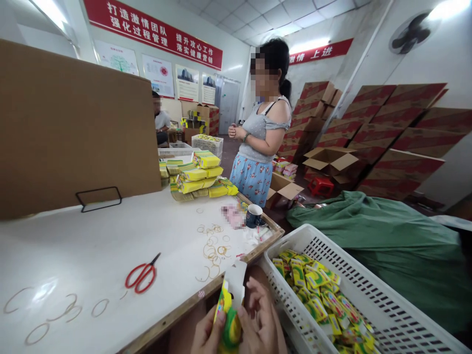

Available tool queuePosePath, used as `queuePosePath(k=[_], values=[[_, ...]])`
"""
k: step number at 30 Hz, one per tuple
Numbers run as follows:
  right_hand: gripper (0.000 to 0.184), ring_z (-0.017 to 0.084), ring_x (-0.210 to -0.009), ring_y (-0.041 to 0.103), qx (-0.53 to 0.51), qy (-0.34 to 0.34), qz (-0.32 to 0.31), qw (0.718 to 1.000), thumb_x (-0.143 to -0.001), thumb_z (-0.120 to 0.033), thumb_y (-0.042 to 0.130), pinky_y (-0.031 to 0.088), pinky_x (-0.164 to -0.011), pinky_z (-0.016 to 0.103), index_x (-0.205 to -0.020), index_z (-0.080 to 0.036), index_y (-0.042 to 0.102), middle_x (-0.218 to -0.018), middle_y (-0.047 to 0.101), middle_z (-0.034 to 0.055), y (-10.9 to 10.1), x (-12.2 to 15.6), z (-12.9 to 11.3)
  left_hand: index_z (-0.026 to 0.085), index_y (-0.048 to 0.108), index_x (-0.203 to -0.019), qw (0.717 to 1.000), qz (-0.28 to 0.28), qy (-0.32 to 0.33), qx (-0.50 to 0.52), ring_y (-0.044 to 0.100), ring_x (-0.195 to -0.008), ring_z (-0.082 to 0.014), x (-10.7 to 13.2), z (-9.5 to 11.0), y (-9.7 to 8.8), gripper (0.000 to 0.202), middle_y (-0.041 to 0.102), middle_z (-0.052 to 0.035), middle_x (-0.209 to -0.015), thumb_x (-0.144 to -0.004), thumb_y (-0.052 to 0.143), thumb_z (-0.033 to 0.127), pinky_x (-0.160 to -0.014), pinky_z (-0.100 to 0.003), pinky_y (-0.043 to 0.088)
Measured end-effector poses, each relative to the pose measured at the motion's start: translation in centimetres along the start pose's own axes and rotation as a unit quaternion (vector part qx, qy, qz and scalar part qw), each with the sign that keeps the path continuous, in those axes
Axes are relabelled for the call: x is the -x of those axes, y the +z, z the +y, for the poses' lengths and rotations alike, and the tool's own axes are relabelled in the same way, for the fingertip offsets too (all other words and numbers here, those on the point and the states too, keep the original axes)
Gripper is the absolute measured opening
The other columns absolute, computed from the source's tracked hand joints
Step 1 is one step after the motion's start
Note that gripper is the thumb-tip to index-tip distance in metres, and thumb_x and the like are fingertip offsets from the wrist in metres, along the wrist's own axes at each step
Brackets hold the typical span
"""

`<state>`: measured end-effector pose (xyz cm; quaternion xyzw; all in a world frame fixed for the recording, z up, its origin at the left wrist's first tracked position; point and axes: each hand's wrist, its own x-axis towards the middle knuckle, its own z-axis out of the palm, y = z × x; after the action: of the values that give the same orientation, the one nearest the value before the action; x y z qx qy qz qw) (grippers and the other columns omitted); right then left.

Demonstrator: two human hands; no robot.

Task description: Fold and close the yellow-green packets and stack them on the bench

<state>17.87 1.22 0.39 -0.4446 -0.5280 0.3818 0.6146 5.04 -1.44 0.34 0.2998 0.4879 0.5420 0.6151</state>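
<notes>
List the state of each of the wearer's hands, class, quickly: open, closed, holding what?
Left hand: closed, holding the yellow-green carton.
Right hand: touching the same carton, fingers loosely curled; firm grip cannot be told.

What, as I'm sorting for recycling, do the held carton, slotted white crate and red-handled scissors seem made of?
Carton: probably thin card, printed bright yellow, with a plain matte white flap standing up.
Crate: likely moulded plastic, smooth and white with regular wall slots.
Scissors: dark blades, probably metal; the handles look plastic or coated, being evenly red.
</notes>
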Motion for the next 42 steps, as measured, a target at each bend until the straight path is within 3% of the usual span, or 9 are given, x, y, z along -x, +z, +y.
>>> queuePosePath(k=[3,8,10,14,18,22,26,34,42], values=[[0.037,0.021,-0.073,0.063,0.022,0.013,-0.059,0.998,-0.084,-0.052,0.061,0.054,-0.066,0.027,-0.1,-0.02,0.07,-0.079,0.066,0.0057,-0.1,0.1,1.2,0.016,0.075,-0.101,0.998,-0.033,0.05,-0.013,0.068,-0.095,-0.0308,-0.2,0.7,0.7,0.057,0.076,-0.0111,-0.093,-0.071,0.068,0.063,-0.089,-0.042,0.054],[0.046,0.021,-0.068,0.064,0.046,0.065,-0.107,0.991,-0.085,-0.057,0.057,0.053,-0.064,0.025,-0.072,-0.016,0.072,-0.069,0.068,0.0078,-0.7,-0.4,1.5,0.012,0.074,-0.088,0.982,-0.018,0.114,-0.147,0.068,-0.079,-0.027,-0.9,0.6,0.5,0.058,0.074,-0.0096,-0.081,-0.074,0.061,0.067,-0.073,-0.033,0.056],[0.044,0.023,-0.073,0.066,0.043,0.081,-0.109,0.99,-0.083,-0.058,0.06,0.055,-0.066,0.028,-0.08,-0.016,0.073,-0.077,0.072,0.0098,-0.8,-0.9,1.0,0.014,0.073,-0.092,0.97,-0.01,0.138,-0.202,0.068,-0.081,-0.0263,-1.2,0.3,0.0,0.053,0.073,-0.0088,-0.082,-0.076,0.061,0.064,-0.075,-0.031,0.056],[0.051,0.025,-0.083,0.069,-0.022,0.093,-0.091,0.991,-0.082,-0.055,0.064,0.057,-0.074,0.031,-0.118,-0.019,0.061,-0.094,0.073,0.0107,-0.8,-1.5,-0.3,0.021,0.049,-0.133,0.966,-0.021,0.153,-0.205,0.069,-0.078,-0.0232,-1.9,-0.8,-1.1,0.063,0.073,-0.0088,-0.09,-0.083,0.056,0.058,-0.072,-0.03,0.056],[0.049,0.024,-0.088,0.069,-0.065,0.089,-0.112,0.988,-0.083,-0.051,0.064,0.057,-0.078,0.031,-0.122,-0.022,0.057,-0.099,0.071,0.0098,-1.2,-1.8,-0.7,0.022,0.026,-0.147,0.974,-0.082,0.139,-0.158,0.068,-0.082,-0.0234,-2.0,-1.1,-2.0,0.074,0.071,-0.0105,-0.096,-0.086,0.055,0.053,-0.074,-0.033,0.054],[0.04,0.024,-0.092,0.067,-0.051,0.088,-0.178,0.979,-0.086,-0.051,0.061,0.055,-0.081,0.031,-0.112,-0.021,0.065,-0.102,0.07,0.0102,-2.0,-2.1,-0.7,0.025,0.034,-0.143,0.973,-0.167,0.107,-0.117,0.066,-0.09,-0.0239,-1.2,0.7,-1.8,0.069,0.07,-0.011,-0.104,-0.085,0.061,0.048,-0.085,-0.036,0.051],[0.04,0.02,-0.074,0.063,-0.024,0.091,-0.201,0.975,-0.086,-0.056,0.058,0.051,-0.065,0.026,-0.095,-0.019,0.069,-0.085,0.067,0.0067,-2.5,-2.2,-0.5,0.024,0.047,-0.127,0.969,-0.226,0.078,-0.056,0.066,-0.088,-0.0228,-0.3,2.3,-1.0,0.056,0.071,-0.0081,-0.096,-0.08,0.069,0.046,-0.08,-0.032,0.05],[0.043,0.014,-0.061,0.049,-0.006,0.097,-0.235,0.967,-0.09,-0.056,0.053,0.04,-0.057,0.023,-0.073,-0.017,0.061,-0.065,0.052,0.0004,-2.3,-2.5,-0.8,0.025,0.051,-0.107,0.969,-0.238,0.061,-0.013,0.062,-0.08,-0.017,0.1,2.4,-0.8,0.046,0.067,-0.0029,-0.088,-0.074,0.076,0.046,-0.07,-0.025,0.046],[0.034,0.017,-0.074,0.056,0.013,0.009,-0.199,0.98,-0.091,-0.045,0.056,0.045,-0.068,0.024,-0.074,-0.018,0.067,-0.074,0.059,0.0036,-1.9,-2.8,-1.0,0.025,0.048,-0.11,0.964,-0.254,0.08,-0.016,0.063,-0.08,-0.0164,-0.3,2.1,-0.8,0.043,0.067,-0.0046,-0.092,-0.079,0.072,0.044,-0.071,-0.026,0.048]])
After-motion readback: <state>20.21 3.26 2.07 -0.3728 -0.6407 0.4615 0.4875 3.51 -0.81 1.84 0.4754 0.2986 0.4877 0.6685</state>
